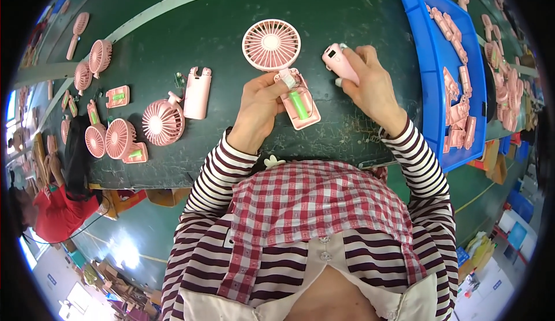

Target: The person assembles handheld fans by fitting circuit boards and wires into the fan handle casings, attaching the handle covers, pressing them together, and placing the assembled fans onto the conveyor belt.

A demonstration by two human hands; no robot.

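Observation:
My left hand (259, 104) is closed on a pink handheld fan (272, 44) at the joint between its round head and its handle. The handle's opened half-shell (299, 123) faces up, with a green battery (299, 104) lying in it. To the right, my right hand (370, 81) grips a pink handle cover (340, 63) between thumb and fingers, apart from the fan. The cover's outer side shows, with a small dark window near its far end.
A blue bin (429, 84) with pink plastic parts stands at the right. On the left of the green table (219, 37) lie a pink handle shell (198, 93), a fan head (163, 122) and several opened fans (120, 138). A person in red (58, 214) is at the far left.

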